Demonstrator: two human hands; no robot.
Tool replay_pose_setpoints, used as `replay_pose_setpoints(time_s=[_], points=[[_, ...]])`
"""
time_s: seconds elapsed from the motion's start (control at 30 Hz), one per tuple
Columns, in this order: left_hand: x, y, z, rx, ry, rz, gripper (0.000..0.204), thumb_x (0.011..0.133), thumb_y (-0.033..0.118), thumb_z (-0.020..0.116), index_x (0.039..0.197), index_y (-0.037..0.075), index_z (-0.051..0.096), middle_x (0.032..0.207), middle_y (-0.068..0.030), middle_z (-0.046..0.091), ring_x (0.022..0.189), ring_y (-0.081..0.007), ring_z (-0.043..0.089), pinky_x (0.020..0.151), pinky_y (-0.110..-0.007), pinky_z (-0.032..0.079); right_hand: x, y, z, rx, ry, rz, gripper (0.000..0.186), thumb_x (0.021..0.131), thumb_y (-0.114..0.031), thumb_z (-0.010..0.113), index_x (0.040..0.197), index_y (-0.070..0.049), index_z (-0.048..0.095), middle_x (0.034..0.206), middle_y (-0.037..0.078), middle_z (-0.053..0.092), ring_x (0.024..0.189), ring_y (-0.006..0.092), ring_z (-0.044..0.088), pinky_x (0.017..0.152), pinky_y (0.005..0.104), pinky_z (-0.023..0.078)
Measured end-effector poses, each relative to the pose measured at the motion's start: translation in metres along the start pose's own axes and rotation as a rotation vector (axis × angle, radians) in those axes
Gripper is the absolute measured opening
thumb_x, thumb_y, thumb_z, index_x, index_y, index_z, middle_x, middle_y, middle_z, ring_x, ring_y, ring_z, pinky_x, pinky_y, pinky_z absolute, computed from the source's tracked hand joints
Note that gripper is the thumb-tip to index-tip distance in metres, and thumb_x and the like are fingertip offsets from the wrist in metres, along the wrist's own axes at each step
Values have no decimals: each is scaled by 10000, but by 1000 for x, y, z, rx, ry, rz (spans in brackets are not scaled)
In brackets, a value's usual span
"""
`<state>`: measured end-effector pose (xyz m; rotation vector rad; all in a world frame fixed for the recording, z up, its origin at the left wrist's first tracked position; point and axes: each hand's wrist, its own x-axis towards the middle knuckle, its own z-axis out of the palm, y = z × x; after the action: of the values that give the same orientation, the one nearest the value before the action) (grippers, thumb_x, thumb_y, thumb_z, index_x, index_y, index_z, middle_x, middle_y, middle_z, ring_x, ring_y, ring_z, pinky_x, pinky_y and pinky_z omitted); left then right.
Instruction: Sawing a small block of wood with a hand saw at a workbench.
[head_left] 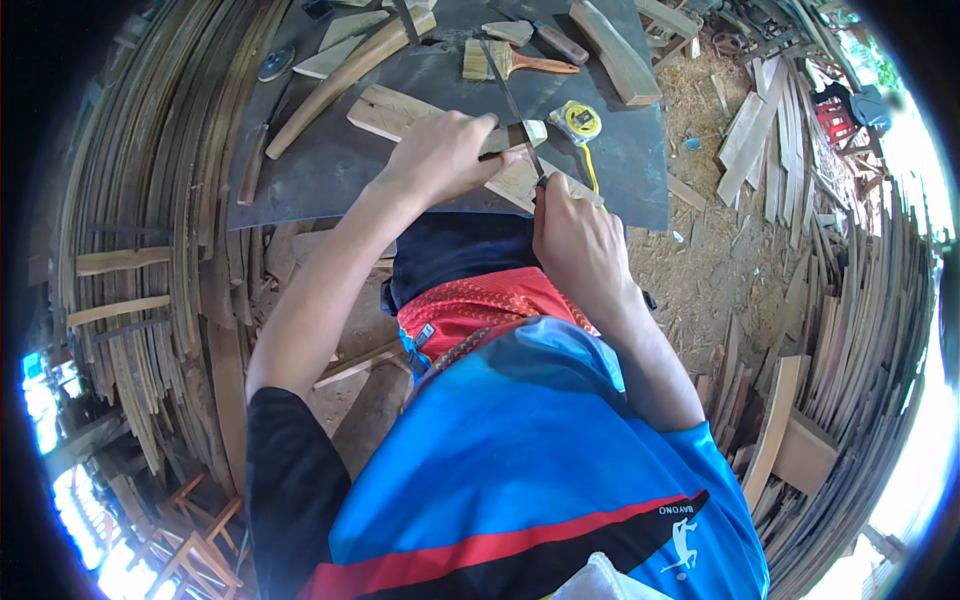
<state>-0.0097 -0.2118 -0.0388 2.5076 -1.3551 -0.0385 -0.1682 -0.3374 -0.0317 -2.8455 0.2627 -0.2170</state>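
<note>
The left hand [440, 155] is closed around a small wood piece [535, 131], with the pale squared end poking out past the fingers toward the right. Thumb and fingers are pressed in on it, no real gap that I can see, though the back of the hand hides most of the hold. That piece sits over a longer flat board [385, 112], which lies at a slant across the near part of the dark worktable [640, 190].

The right hand [583, 232] is wrapped in a fist round the near end of a long, thin file-like tool [508, 95]. The handle's pretty much swallowed by the fingers, so I can't tell its shape. The shaft runs up and away to the left, crossing right at the pale end of the piece; can't tell if it's actually touching.

Pose-wise, the left forearm angles in from the lower left, knuckles up, hand tilted over the wood. The right forearm comes up from the lower right, back of the hand facing up, wrist near the table's front edge.

Just beyond there's a yellow tape measure [580, 122] with some tape pulled out, plus a paintbrush [540, 66].
</note>
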Motion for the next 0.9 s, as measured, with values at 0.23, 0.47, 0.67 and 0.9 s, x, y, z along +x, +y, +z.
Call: replay_pose_setpoints(time_s=[0.23,0.47,0.67,0.9], points=[[-6,21,40,-822,721,-293,202,951,200,566,894,27,654,780,-111,686,728,-206,685,622,-316,492,19,-9,-2,38,-52,62,184,937,-150,475,858,10,521,608,211,637,576,375,666,544,478,533],[43,10,79,-463,1163,-483,311,942,192,540,675,39,586,576,-107,576,447,-287,553,426,-388,394,33,-21,1,72,-69,77,221,891,-139,497,951,71,534,687,240,658,656,393,680,601,472,545],[57,-3,74,-345,1253,-512,403,948,217,504,587,48,565,497,-123,545,412,-332,527,401,-415,384,47,-27,10,94,-42,92,265,934,-191,478,952,67,533,688,276,648,659,437,668,628,524,535],[67,-20,68,-256,1138,-498,378,927,166,452,613,22,605,615,-188,622,538,-386,602,477,-453,457,54,-31,14,118,-31,59,299,867,-155,541,1005,110,547,711,269,660,675,421,678,642,502,546]])
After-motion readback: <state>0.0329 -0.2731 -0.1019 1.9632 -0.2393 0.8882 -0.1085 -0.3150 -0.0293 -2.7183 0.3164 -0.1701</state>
